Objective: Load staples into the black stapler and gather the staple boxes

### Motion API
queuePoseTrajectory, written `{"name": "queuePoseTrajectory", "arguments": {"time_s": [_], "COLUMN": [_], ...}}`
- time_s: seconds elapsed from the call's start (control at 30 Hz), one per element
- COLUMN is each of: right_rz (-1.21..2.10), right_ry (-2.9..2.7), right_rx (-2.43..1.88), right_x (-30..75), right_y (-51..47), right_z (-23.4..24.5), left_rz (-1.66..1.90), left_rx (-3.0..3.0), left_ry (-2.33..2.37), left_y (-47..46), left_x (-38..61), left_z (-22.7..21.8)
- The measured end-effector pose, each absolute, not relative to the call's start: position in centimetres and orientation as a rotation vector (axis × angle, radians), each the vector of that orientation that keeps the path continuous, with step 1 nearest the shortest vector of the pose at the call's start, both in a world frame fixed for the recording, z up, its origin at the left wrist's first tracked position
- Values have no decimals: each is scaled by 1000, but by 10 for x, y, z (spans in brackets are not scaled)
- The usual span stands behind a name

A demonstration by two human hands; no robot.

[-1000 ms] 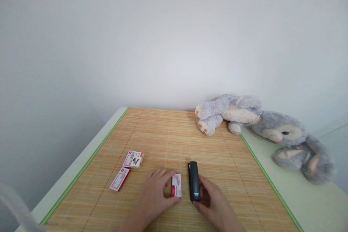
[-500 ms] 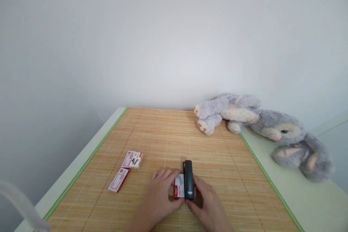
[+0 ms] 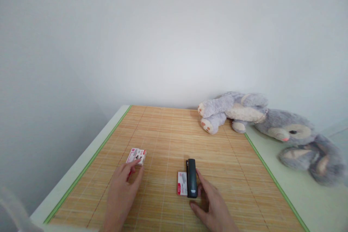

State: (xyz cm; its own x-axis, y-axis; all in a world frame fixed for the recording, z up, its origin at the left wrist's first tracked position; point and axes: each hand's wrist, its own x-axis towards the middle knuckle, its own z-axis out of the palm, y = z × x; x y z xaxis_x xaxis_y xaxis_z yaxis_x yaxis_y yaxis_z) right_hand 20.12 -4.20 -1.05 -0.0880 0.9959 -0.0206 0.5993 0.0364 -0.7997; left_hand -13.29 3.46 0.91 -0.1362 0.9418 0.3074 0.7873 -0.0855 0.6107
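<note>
A black stapler [image 3: 191, 178] lies lengthwise on the bamboo mat, and a small red-and-white box [image 3: 182, 183] sits flush against its left side. Close to the stapler's right side is my right hand [image 3: 213, 204], open, with the index fingertip at its edge and the thumb spread away. My left hand [image 3: 123, 188] is over at the left, thumb and fingers apart. Its fingertips reach a white box with a dark picture [image 3: 141, 155], next to another white-and-pink box [image 3: 132, 154]. Beneath this hand, another box is mostly hidden; only a bit of red shows.
A grey plush rabbit [image 3: 244, 112] lies on its side along the back right, partly over the mat. The bamboo mat [image 3: 163, 134] has green edging and covers most of the pale table [image 3: 304, 188]. A plain wall [image 3: 174, 43] stands behind. Something pale and blurred [image 3: 13, 206] shows at lower left.
My left hand has left the box beside the stapler and moved left to the other boxes. My right hand has loosened from the stapler, its thumb now away. The view has shifted slightly.
</note>
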Motion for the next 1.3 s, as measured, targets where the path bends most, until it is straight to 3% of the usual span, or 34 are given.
{"name": "queuePoseTrajectory", "arguments": {"time_s": [0.13,0.33,0.7,0.8,0.93,1.3], "right_rz": [928,926,849,844,852,834], "right_ry": [-1769,-1758,-1775,-1768,-1732,-1777], "right_rx": [-1601,-1609,-1568,-1577,-1611,-1594], "right_x": [202,203,202,200,197,195], "right_y": [-42,-43,-46,-45,-43,-42], "right_z": [-7,-5,-11,-10,-7,-8], "left_rz": [954,725,1013,1105,952,779], "left_rx": [1855,1903,1753,1730,1704,1692], "left_ry": [2348,2292,2410,2193,1742,1672], "left_y": [45,67,60,35,3,-14], "left_x": [-171,-168,-140,-100,-40,-4], "left_z": [5,-4,20,28,23,19]}}
